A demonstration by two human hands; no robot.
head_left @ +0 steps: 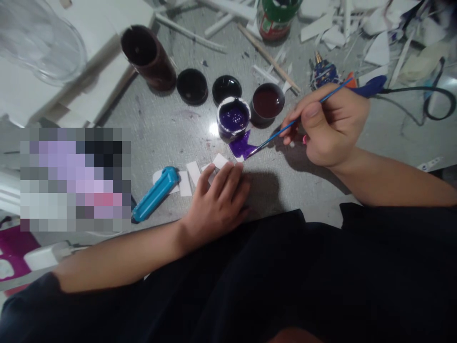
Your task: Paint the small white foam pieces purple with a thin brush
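Head view shows the right hand point(330, 125) pinching a brush point(282, 131) against the purple piece point(240, 146) just nearside of the pot point(220, 119), the left hand point(222, 194) loosely spread by that piece, which looks light, thin, probably slippery where wet and best held by its edge.

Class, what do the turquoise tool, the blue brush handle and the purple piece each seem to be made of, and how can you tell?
Turquoise tool: probably plastic; smooth, evenly coloured sheen.
Brush handle: painted wood or plastic; its blue surface leaves that open.
Purple piece: perhaps card or thin foam, white at its edge under glossy paint.
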